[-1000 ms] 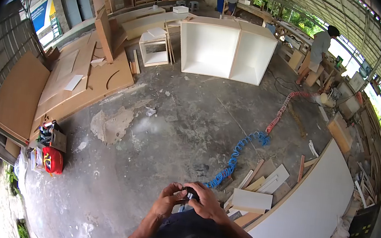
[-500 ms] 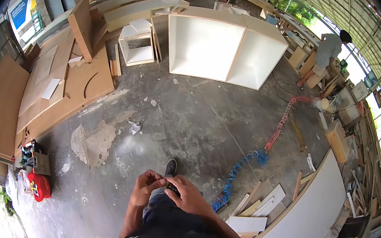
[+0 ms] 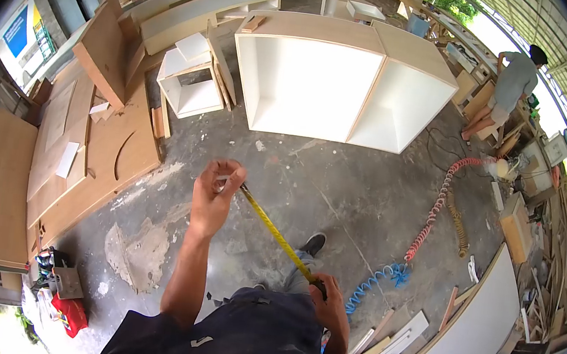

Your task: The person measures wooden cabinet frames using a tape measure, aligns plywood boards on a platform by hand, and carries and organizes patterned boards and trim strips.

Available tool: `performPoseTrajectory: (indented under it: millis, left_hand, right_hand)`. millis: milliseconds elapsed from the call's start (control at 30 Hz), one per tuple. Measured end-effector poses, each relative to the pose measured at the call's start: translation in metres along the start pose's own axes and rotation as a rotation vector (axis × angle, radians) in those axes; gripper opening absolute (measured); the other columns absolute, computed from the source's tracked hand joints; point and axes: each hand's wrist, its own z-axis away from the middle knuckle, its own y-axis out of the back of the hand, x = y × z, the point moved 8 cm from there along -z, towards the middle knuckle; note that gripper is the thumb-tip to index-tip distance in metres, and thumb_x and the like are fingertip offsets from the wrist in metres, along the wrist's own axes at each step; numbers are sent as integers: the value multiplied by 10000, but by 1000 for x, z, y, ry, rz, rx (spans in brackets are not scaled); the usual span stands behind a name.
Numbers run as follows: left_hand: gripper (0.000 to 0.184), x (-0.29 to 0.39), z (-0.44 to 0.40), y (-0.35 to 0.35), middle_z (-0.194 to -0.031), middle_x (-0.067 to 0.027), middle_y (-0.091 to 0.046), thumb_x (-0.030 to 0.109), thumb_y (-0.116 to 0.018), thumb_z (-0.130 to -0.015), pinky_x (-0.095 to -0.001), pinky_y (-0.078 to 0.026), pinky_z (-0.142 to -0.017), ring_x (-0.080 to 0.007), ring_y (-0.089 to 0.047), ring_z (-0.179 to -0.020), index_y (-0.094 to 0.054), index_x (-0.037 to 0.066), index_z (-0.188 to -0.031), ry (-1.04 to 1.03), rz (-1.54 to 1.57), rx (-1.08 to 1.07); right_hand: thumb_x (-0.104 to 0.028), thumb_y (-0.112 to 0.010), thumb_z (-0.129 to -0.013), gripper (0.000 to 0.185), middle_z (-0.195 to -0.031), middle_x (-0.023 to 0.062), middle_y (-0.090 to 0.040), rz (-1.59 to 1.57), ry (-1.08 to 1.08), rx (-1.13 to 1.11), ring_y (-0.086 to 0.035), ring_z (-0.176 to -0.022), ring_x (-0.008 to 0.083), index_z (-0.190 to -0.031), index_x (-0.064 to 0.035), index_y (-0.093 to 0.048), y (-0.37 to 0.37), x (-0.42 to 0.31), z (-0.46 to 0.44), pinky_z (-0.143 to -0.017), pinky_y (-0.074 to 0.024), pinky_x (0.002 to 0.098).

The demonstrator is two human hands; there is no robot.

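Observation:
Between my hands a yellow tape measure (image 3: 275, 232) is stretched out, its blade slanting down to the right. My left hand (image 3: 216, 194) is raised in front of me, fingers closed in a pinch on the blade's end. Lower and to the right, my right hand (image 3: 330, 302) wraps round the dark tape case, which mostly hides in the palm. Beyond my hands stands a large open cabinet (image 3: 309, 78) with white inner faces and light wooden edges, apart from both hands. One of my shoes (image 3: 314, 243) shows beside the blade.
A small white box unit (image 3: 198, 97) stands left of the cabinet. Brown panels (image 3: 118, 151) are stacked at left. Coiled red hose (image 3: 430, 218) and blue hose (image 3: 362, 287) lie at right, near board offcuts (image 3: 405, 334) and a large white panel (image 3: 462, 330). A person (image 3: 515, 81) stands at a cluttered bench.
My hands, together before, are now apart with the tape blade drawn out between them. The left went up and forward, the right to the right. The cabinet appears nearer.

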Motion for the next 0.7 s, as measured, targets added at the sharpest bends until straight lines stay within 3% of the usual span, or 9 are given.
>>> performPoseTrajectory:
  millis: [33,100,167,233,267,400,500,600,700]
  left_hand:
    - [157,3,-21,-21,-903,-74,-597,115,-660,-841,-275,-429,-748,-144,-551,-850,-577,21,-936,2,-2,7]
    - [160,49,-55,-62,-943,-72,-601,127,-620,-866,-337,-427,-859,-176,-543,-967,-560,32,-981,-367,-107,84]
    - [178,99,-69,-128,-1014,-167,-604,51,-616,-841,-420,-454,-868,-260,-567,-1008,-548,25,-1003,-580,138,-264]
    - [246,146,-76,-194,-1028,-259,-591,-10,-620,-806,-464,-505,-770,-335,-613,-903,-538,21,-1035,-659,712,-785]
    - [239,163,-84,-215,-999,-280,-591,-16,-623,-802,-448,-518,-692,-342,-626,-828,-546,17,-1026,-737,850,-860]
    - [263,191,-134,-274,-966,-221,-591,114,-477,-959,-376,-517,-648,-321,-616,-777,-600,47,-1181,-682,1235,-869]
    - [262,177,-187,-302,-923,-223,-595,117,-459,-966,-365,-504,-623,-314,-611,-752,-588,-17,-1151,-568,1590,-893]
    - [248,154,-242,-326,-881,-215,-599,136,-464,-966,-371,-499,-604,-317,-608,-730,-597,-40,-1079,-429,1653,-872]
    - [214,135,-312,-338,-861,-209,-600,119,-471,-960,-375,-495,-586,-322,-605,-719,-578,-31,-1068,-534,1603,-827]
  right_hand:
    - [-129,-563,-865,269,-1063,177,-551,-45,-91,-7,-554,-980,349,-1118,-41,-536,4,23,-22,-845,-438,379]
    - [-121,-560,-862,241,-1042,176,-560,-88,-182,-21,-558,-968,343,-1086,-33,-549,15,57,-79,-838,-438,375]
    - [-117,-565,-850,212,-1003,176,-573,-64,-168,-30,-563,-947,334,-1040,-23,-565,32,76,-139,-823,-439,371]
    - [-121,-564,-849,207,-993,176,-572,-21,-69,-39,-565,-940,330,-1030,-21,-566,62,46,-208,-820,-438,368]
    - [-124,-563,-848,202,-984,175,-572,17,28,-27,-567,-933,327,-1020,-20,-566,77,29,-241,-816,-438,366]
    - [-120,-557,-850,206,-992,175,-565,59,67,-111,-563,-921,334,-1028,-15,-557,116,26,-360,-817,-435,376]
    - [-121,-558,-851,207,-989,172,-564,102,134,-97,-564,-914,336,-1026,-12,-553,137,15,-435,-808,-438,379]
    - [-120,-556,-852,207,-982,170,-564,65,84,-136,-567,-906,336,-1029,-12,-552,143,19,-495,-791,-442,377]
    - [-116,-558,-853,206,-981,167,-567,87,35,-180,-573,-908,334,-1029,-10,-553,142,34,-554,-785,-444,370]
